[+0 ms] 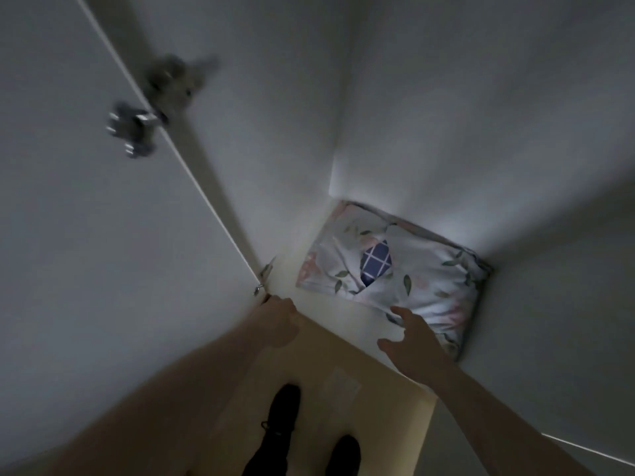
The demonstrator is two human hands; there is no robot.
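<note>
Pale flooring [360, 400] lies nearest, dim and yellowish, with a pair of black shoes [280, 417] standing on it, toes toward a white cupboard. Two bare forearms reach forward over them.

At the front edge of the cupboard floor [287, 269], the left hand [276, 321] sits by the bottom corner of the open door [86, 218], its fingers bent under and its knuckles up. Whether it grips the edge or only rests there cannot be told. Just beyond it a small metal hinge [264, 273] joins the door to the carcass.

To the right, the right hand [409, 338] is spread wide, thumb out to the left and fingers straight. Its fingertips are over the near edge of the floral bundle [422, 276]; actual contact cannot be made out.

That bundle is folded bedding, white with green leaves and pink blooms. It lies flat on the cupboard floor, pushed into the back right corner against the inner walls [481, 115]. A blue checked cloth [376, 262] shows through a gap in its top. A bare strip of cupboard floor separates the bundle from the door side, and nothing lies between the right hand and the bundle.

Farther up, the door carries a blurred dark handle [132, 132] with bright metal spots.
</note>
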